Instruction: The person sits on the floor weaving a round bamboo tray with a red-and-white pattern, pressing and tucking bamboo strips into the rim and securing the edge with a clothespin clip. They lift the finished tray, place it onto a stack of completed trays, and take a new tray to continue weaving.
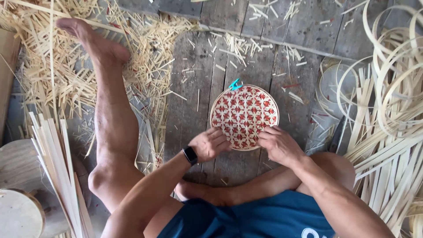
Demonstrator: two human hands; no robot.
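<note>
Covering the whole view is a floor (246, 66) of grey wooden planks, and the person sits on it with one bare leg (110, 114) stretched out toward the top left and the other folded under. Heaped across the upper left, around the outstretched foot, lies a wide litter of short pale offcuts (48, 75). Filling the right side is a tangle of long flat strips (387, 154), some lying straight and some curled into loops (392, 79). A bundle of straight pale slats (57, 172) leans at the lower left, beside a round wooden stump (20, 216). A dark blade-like tool (338, 134) lies on the planks just left of the strips, near the bent knee.

Near the middle of the floor, in front of the person, sits a round woven tray (244, 115) with a red and cream star pattern. A small teal clip (235, 84) is clamped on its far rim. Both hands are on the near rim, set apart from each other. The left hand (210, 143), with a black watch (190, 155) on its wrist, curls its fingers over the lower left edge. The right hand (278, 145) grips the lower right edge, thumb and fingers pinched on the rim.
</note>
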